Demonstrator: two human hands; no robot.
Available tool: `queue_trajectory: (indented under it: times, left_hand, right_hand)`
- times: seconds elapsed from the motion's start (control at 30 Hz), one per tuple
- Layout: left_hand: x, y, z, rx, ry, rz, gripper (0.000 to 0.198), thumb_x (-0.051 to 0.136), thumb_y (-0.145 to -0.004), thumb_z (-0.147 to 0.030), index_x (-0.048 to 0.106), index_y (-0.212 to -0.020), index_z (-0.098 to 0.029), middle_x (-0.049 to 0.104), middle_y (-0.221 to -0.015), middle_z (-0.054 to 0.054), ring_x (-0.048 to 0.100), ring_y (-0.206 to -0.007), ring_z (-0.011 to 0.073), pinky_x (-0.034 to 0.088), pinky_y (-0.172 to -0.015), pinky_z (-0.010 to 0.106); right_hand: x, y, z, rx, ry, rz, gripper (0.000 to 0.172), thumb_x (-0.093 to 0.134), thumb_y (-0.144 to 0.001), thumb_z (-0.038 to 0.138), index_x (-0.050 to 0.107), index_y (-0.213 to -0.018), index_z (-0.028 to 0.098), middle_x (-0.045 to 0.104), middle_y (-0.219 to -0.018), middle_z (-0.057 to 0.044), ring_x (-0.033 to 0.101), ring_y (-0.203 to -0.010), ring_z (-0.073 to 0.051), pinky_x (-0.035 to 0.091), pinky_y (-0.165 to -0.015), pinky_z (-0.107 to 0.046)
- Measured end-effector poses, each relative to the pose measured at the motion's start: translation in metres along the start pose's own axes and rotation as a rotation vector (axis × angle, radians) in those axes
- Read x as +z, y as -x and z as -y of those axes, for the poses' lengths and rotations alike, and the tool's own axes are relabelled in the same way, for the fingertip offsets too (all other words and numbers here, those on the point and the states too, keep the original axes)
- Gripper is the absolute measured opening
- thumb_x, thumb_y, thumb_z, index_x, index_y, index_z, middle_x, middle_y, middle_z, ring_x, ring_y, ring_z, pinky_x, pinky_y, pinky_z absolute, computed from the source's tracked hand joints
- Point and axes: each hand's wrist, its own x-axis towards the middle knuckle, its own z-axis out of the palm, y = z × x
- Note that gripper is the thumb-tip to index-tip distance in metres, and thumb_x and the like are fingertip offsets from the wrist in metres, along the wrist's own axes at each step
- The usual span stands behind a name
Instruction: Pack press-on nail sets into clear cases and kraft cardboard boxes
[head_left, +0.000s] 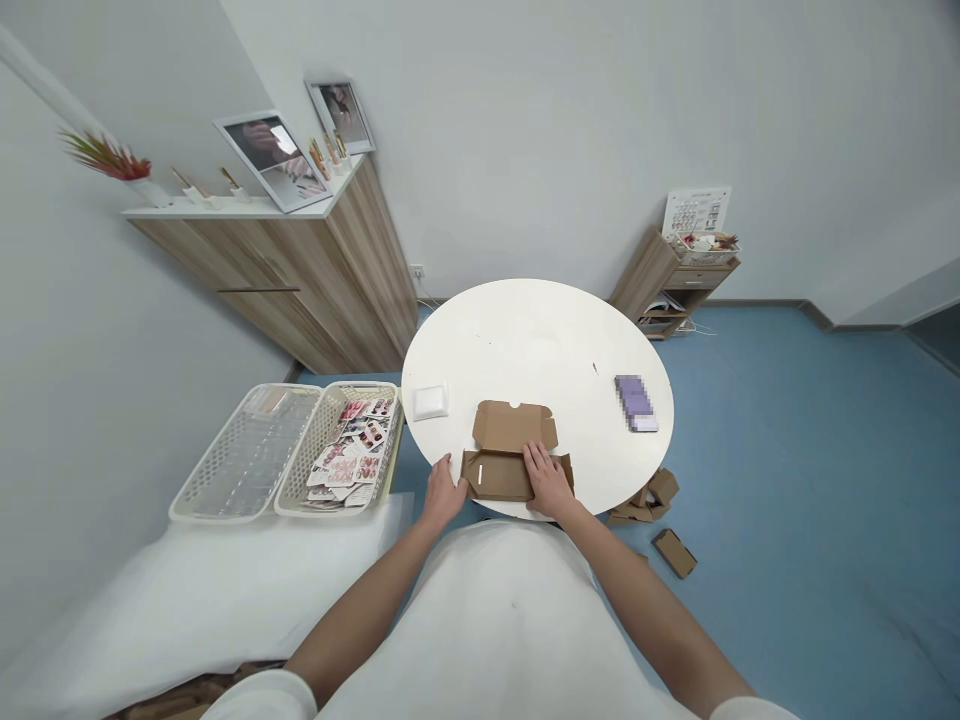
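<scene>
An unfolded brown cardboard box [496,486] lies at the near edge of the round white table, its lid flap [513,427] tipped back away from me. A short white strip [480,474] shows inside its left part. My left hand [444,492] is at the box's left end, thumb against the side wall and fingers bent beside it. My right hand [547,482] grips the right part, its fingers over the inside and the thumb near the front wall. Some of the right side flap is hidden under that hand.
On the white table [525,330] are a white packet [430,402] at left and a blurred purple stack [636,403] at right. Baskets, one holding printed packets [349,455], stand left. Cardboard boxes [675,553] lie on the floor at right. A wooden cabinet [360,270] stands behind.
</scene>
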Motion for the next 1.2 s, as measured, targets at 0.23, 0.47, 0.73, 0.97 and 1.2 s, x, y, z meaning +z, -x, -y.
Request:
queue_trajectory:
  times: [0.23,0.47,0.73,0.97,1.2]
  left_hand:
    - [-0.004,0.001,-0.005,0.058,-0.031,0.134,0.042,0.044,-0.069,-0.012,0.047,-0.111,-0.014,0.059,-0.108,0.011,0.055,-0.100,0.0207,0.043,-0.078,0.029]
    - [-0.008,-0.002,-0.013,0.025,0.062,0.105,0.038,0.041,-0.070,-0.009,0.049,-0.108,-0.015,0.062,-0.104,0.009,0.059,-0.090,0.0185,0.044,-0.072,0.027]
    - [-0.003,0.002,-0.030,0.092,0.127,0.156,0.037,0.048,-0.073,-0.021,0.047,-0.109,-0.016,0.059,-0.107,0.007,0.059,-0.081,0.0148,0.044,-0.072,0.027]
    - [-0.001,0.001,-0.030,0.112,0.134,0.151,0.035,0.046,-0.078,-0.036,0.047,-0.107,-0.016,0.057,-0.105,0.008,0.058,-0.080,0.0153,0.043,-0.069,0.027]
    - [0.004,-0.009,-0.027,-0.010,0.089,0.183,0.029,0.048,-0.077,-0.027,0.043,-0.104,-0.016,0.060,-0.095,0.007,0.059,-0.081,0.0152,0.039,-0.067,0.025]
  right_hand:
    - [0.001,0.000,-0.001,0.002,-0.016,-0.003,0.110,0.065,-0.054,0.024,-0.005,-0.137,0.017,-0.002,-0.146,-0.007,-0.006,-0.132,-0.024,0.025,-0.098,-0.041]
    - [0.002,0.000,0.003,0.013,0.007,-0.022,0.107,0.065,-0.055,0.022,-0.003,-0.138,0.016,0.000,-0.146,-0.010,-0.003,-0.132,-0.026,0.026,-0.097,-0.042]
    - [0.002,0.000,0.008,0.021,0.007,-0.035,0.101,0.060,-0.058,0.020,-0.002,-0.138,0.014,0.002,-0.146,-0.009,-0.002,-0.132,-0.025,0.026,-0.097,-0.040]
    - [0.004,0.000,0.009,0.027,-0.017,-0.031,0.102,0.061,-0.058,0.021,-0.003,-0.137,0.013,-0.001,-0.146,-0.009,-0.005,-0.132,-0.026,0.025,-0.097,-0.041]
    - [0.002,0.001,0.006,-0.043,-0.081,-0.004,0.118,0.069,-0.050,0.035,-0.008,-0.137,0.014,-0.006,-0.146,-0.009,-0.010,-0.131,-0.027,0.017,-0.101,-0.042]
